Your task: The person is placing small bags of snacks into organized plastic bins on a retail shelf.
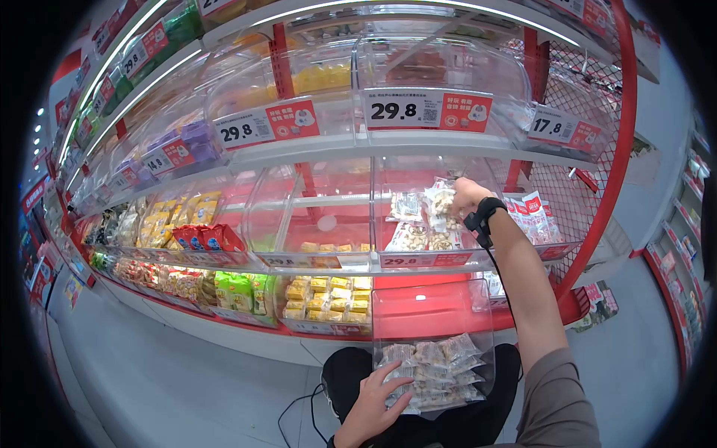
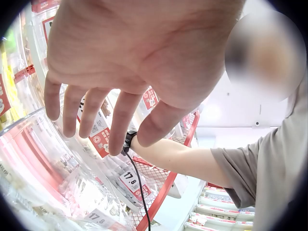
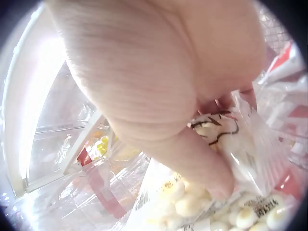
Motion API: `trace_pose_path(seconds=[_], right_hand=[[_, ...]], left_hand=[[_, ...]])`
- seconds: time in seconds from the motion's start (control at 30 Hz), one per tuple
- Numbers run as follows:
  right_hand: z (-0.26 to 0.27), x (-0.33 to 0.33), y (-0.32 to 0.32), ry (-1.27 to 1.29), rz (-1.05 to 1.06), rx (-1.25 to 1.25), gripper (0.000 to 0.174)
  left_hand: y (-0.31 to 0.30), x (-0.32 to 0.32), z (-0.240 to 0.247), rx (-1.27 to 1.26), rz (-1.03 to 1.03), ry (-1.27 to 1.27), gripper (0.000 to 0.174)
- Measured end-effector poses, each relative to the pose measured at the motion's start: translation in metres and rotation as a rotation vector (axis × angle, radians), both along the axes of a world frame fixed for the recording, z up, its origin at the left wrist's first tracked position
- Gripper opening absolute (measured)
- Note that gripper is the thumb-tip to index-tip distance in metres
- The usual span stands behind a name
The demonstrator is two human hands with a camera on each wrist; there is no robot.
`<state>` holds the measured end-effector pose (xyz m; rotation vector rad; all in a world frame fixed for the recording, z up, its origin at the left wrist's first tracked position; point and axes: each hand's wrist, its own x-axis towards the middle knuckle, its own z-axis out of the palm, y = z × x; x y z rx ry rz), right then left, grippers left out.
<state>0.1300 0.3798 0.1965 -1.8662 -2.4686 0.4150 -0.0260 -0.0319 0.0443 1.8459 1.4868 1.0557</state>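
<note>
My right hand (image 1: 470, 196) reaches into a clear shelf bin and grips a see-through snack bag (image 1: 441, 198) with pale contents. In the right wrist view the thumb lies along the bag (image 3: 226, 137), and the other fingertips are mostly hidden behind it. Around it, similar bags of cream-coloured round pieces (image 3: 185, 204) lie in the bin. Across my lap sits a clear plastic box (image 1: 487, 366) with rows of small snack packs (image 1: 441, 351). My left hand (image 1: 370, 403) is at that box's left side, fingers spread over the nearest packs; the left wrist view shows the fingers extended.
Clear bins with price tags (image 1: 396, 110) line the shelves above. Left of the lap box are yellow packs (image 1: 328, 295) and green packs (image 1: 235, 291). A red mesh side panel (image 1: 627, 149) bounds the right end. A red tray surface (image 1: 426, 299) shows behind the box.
</note>
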Motion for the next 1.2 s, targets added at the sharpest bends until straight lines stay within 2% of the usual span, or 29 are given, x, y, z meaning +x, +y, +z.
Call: trace_pose_path(seconds=[0.07, 0.17, 0.27, 0.37, 0.43, 0.47, 0.53, 0.57, 0.63, 0.73, 0.83, 0.93, 0.97, 1.0, 1.07, 1.17, 1.2], right_hand=[[0.001, -0.001, -0.005, -0.042, 0.018, 0.019, 0.056], [0.008, -0.006, -0.011, -0.19, 0.153, 0.102, 0.047], [0.005, -0.004, -0.024, -0.183, 0.249, 0.39, 0.032], [0.016, 0.008, -0.064, -0.249, 0.42, 0.505, 0.031], [0.007, 0.022, -0.09, -0.155, 0.582, 0.738, 0.04], [0.008, 0.029, -0.11, -0.08, 0.635, 0.796, 0.026], [0.012, 0.04, -0.155, 0.03, 0.695, 0.972, 0.034], [0.014, 0.046, -0.175, 0.087, 0.671, 0.924, 0.042], [0.01, 0.062, -0.212, 0.226, 0.655, 0.771, 0.051], [-0.013, 0.079, -0.255, 0.36, 0.721, 0.483, 0.063], [-0.051, 0.086, -0.285, 0.411, 0.82, 0.255, 0.063], [-0.076, 0.091, -0.285, 0.571, 0.952, -0.028, 0.06], [-0.081, 0.094, -0.28, 0.644, 0.903, -0.075, 0.058], [-0.083, 0.1, -0.271, 0.713, 0.858, -0.119, 0.056], [-0.093, 0.107, -0.25, 0.813, 0.698, -0.18, 0.05], [-0.093, 0.088, -0.226, 0.565, 0.381, -0.334, 0.042], [-0.101, 0.081, -0.219, 0.48, 0.427, -0.232, 0.041]], left_hand=[[-0.001, 0.001, -0.001, 0.0, -0.013, -0.001, 0.031], [-0.002, 0.002, -0.002, -0.019, -0.007, -0.024, 0.031], [0.0, -0.001, -0.002, -0.026, 0.003, -0.064, 0.029], [0.01, -0.007, 0.002, -0.027, -0.019, -0.21, 0.025], [0.019, -0.01, 0.016, -0.021, -0.027, -0.325, 0.021], [0.025, -0.013, 0.015, -0.009, -0.048, -0.395, 0.021], [0.035, -0.019, 0.013, -0.042, -0.095, -0.554, 0.027], [0.04, -0.019, 0.015, -0.083, -0.119, -0.645, 0.033], [0.047, -0.005, 0.027, -0.087, -0.087, -0.98, 0.051], [0.057, 0.013, 0.028, -0.047, -0.105, -1.22, 0.065], [0.064, 0.028, 0.015, -0.111, -0.193, -1.441, 0.068], [0.067, 0.03, 0.007, -0.262, -0.09, -1.282, 0.055], [0.067, 0.03, 0.004, -0.29, -0.044, -1.219, 0.052], [0.065, 0.03, 0.005, -0.272, 0.015, -1.277, 0.042], [0.058, 0.018, -0.002, -0.231, 0.103, -1.334, 0.04], [0.047, -0.003, -0.001, -0.163, 0.225, -1.37, 0.038], [0.045, -0.01, -0.007, -0.149, 0.263, -1.381, 0.039]])
